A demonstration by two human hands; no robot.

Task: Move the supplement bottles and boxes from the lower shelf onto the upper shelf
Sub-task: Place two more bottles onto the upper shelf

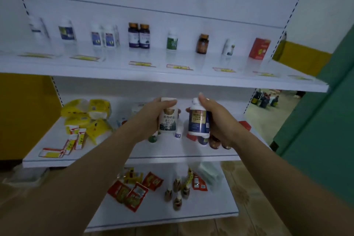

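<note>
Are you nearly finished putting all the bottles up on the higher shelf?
About halfway, I'd guess. Done: a row of bottles and a red box already stand on the upper shelf. In hand: the left hand grips a white bottle, the right hand a blue-label bottle, both held just under it. Left: brown bottles, another red box and a few more wait on the lower shelf.

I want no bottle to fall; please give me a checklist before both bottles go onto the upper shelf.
1. Left hand grips pale-label bottle: ok.
2. Right hand grips blue-label bottle: ok.
3. Free gap on upper shelf between green bottle and brown bottle: ok.
4. Caps closed tight: cannot tell.
5. Lower shelf emptied: not ok, other bottles stand there.
</note>
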